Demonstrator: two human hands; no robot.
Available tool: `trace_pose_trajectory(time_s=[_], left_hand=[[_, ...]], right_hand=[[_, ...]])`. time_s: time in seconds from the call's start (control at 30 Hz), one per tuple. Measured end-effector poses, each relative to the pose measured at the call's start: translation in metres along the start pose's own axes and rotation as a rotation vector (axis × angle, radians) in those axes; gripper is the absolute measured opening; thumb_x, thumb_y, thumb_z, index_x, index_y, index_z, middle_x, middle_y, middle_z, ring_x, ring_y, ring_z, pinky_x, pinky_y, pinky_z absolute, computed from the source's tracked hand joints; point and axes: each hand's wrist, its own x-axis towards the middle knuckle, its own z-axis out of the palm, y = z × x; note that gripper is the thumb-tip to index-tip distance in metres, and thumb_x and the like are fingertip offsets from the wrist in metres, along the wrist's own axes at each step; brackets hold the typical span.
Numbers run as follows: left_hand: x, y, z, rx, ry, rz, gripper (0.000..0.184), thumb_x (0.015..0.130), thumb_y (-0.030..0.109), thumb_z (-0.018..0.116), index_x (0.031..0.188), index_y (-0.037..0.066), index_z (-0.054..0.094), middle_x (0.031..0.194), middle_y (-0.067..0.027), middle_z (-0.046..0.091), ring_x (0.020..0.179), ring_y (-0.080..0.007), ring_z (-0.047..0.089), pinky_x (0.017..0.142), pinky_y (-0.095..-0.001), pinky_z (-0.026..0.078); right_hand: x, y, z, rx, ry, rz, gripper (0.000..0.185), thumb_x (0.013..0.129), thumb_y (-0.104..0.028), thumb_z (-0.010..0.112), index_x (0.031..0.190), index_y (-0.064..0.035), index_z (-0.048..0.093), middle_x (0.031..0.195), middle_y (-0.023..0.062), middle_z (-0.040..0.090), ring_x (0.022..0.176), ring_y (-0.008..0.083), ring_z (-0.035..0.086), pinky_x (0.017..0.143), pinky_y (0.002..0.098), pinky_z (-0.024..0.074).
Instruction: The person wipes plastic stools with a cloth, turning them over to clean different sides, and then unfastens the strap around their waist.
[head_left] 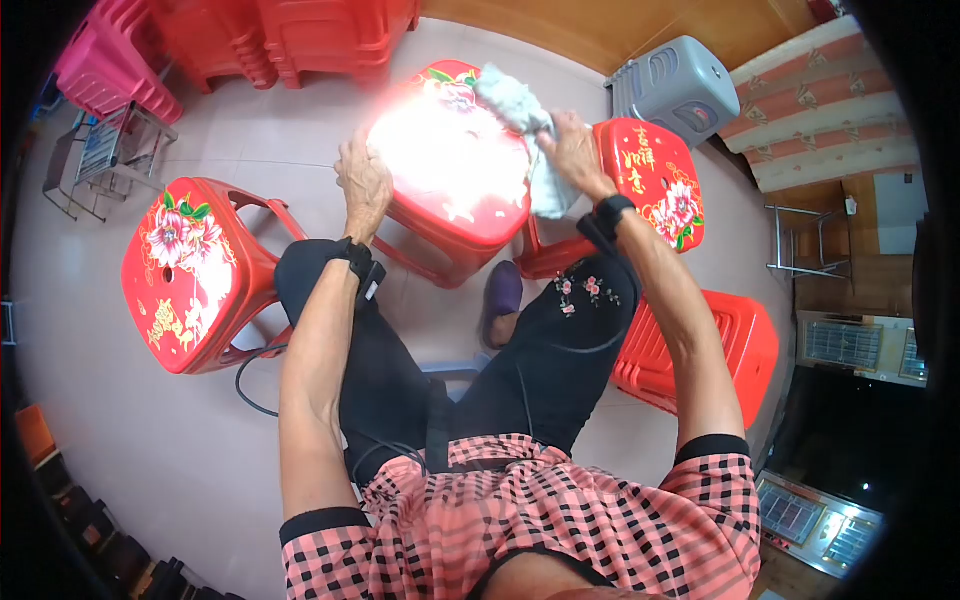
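Observation:
A red stool (455,215) with a flower print stands in front of me, its top washed out by glare. Against its left edge rests my left hand (364,178), the fingers bent over the rim and no cloth in them. At the stool's right side my right hand (575,155) is closed on a pale cloth (552,185), which hangs down over the edge and reaches up across the stool's far right corner. Another flowered red stool (185,275) is at the left, and a third (655,180) stands just right of my right hand.
Red stools (340,35) and pink stools (115,65) are stacked at the back left, near a metal rack (105,150). A grey stool (675,90) lies at the back right. Near my right forearm is a ribbed red stool (745,350).

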Motion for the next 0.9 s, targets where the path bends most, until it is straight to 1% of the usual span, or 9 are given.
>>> trace_pose_trajectory(time_s=[0.13,0.23,0.37,0.47,0.5,0.57,0.63,0.8,0.9], left_hand=[[0.001,-0.006,0.003,-0.034,0.029,0.029,0.049,0.088,0.013,0.042,0.137,0.017,0.039,0.125,-0.0218,0.044,0.111,-0.0478,0.044,0.092,-0.0626,0.036],[0.0,-0.003,0.0,-0.069,0.014,0.02,0.05,0.088,0.013,0.042,0.138,0.014,0.037,0.126,-0.0225,0.043,0.113,-0.0477,0.043,0.094,-0.0616,0.036],[0.001,-0.003,-0.002,-0.073,-0.026,-0.043,0.047,0.091,0.018,0.043,0.136,0.006,0.036,0.128,-0.0249,0.042,0.116,-0.0489,0.04,0.096,-0.0593,0.035],[-0.002,0.013,-0.004,-0.064,0.1,-0.112,0.045,0.095,0.031,0.044,0.131,0.003,0.042,0.119,-0.0254,0.05,0.11,-0.0429,0.048,0.096,-0.0538,0.037],[0.003,0.01,-0.003,-0.226,0.11,-0.159,0.045,0.095,0.036,0.043,0.126,0.003,0.045,0.112,-0.0234,0.053,0.106,-0.0391,0.051,0.094,-0.0513,0.04],[0.022,-0.01,-0.005,-0.553,0.123,-0.25,0.051,0.096,0.048,0.043,0.117,0.003,0.052,0.1,-0.0193,0.06,0.096,-0.0314,0.057,0.088,-0.0463,0.044],[0.024,-0.023,-0.017,-0.533,0.131,-0.243,0.053,0.095,0.05,0.042,0.114,0.002,0.053,0.098,-0.018,0.06,0.094,-0.0298,0.057,0.086,-0.0448,0.044],[0.035,-0.03,-0.043,-0.471,0.148,-0.202,0.059,0.095,0.056,0.039,0.106,0.0,0.056,0.092,-0.0148,0.059,0.089,-0.0256,0.057,0.081,-0.0409,0.046],[0.024,0.009,-0.03,-0.059,0.156,0.027,0.056,0.093,0.049,0.045,0.121,0.001,0.051,0.108,-0.0226,0.053,0.107,-0.0367,0.048,0.097,-0.0463,0.035]], right_hand=[[0.072,-0.003,0.02,-0.001,0.011,0.245,0.037,0.085,-0.025,0.058,0.114,-0.0026,0.053,0.113,0.026,0.056,0.105,0.0452,0.055,0.089,0.0512,0.0464],[0.119,-0.03,0.048,-0.044,-0.001,0.286,0.036,0.085,-0.025,0.057,0.113,-0.0025,0.052,0.112,0.0271,0.055,0.104,0.0452,0.056,0.089,0.0521,0.0468],[0.146,-0.107,0.097,-0.07,0.111,0.002,0.038,0.084,-0.027,0.056,0.11,0.0008,0.055,0.109,0.0247,0.055,0.099,0.04,0.06,0.082,0.0483,0.0519],[0.119,-0.179,0.093,-0.076,-0.013,-0.207,0.035,0.082,-0.026,0.058,0.101,0.0032,0.059,0.105,0.022,0.056,0.09,0.0367,0.061,0.075,0.0457,0.0531],[0.107,-0.192,0.093,-0.142,-0.072,-0.34,0.036,0.08,-0.026,0.06,0.099,0.0034,0.06,0.104,0.0215,0.056,0.088,0.036,0.062,0.073,0.0452,0.0528],[0.083,-0.208,0.091,-0.047,-0.138,-0.403,0.039,0.077,-0.028,0.063,0.102,0.0014,0.061,0.105,0.0202,0.056,0.088,0.0353,0.06,0.071,0.046,0.0506],[0.048,-0.21,0.081,0.123,0.058,-0.539,0.04,0.073,-0.029,0.066,0.104,-0.0037,0.061,0.108,0.0179,0.055,0.094,0.0351,0.058,0.076,0.0469,0.0482],[-0.032,-0.193,0.037,0.213,-0.046,-0.653,0.039,0.072,-0.021,0.071,0.109,-0.0118,0.06,0.116,0.0121,0.052,0.098,0.0341,0.056,0.08,0.0468,0.047],[-0.055,-0.164,0.017,0.297,-0.099,-0.613,0.039,0.071,-0.014,0.071,0.109,-0.0129,0.061,0.114,0.0095,0.054,0.1,0.0327,0.055,0.085,0.0454,0.0478]])
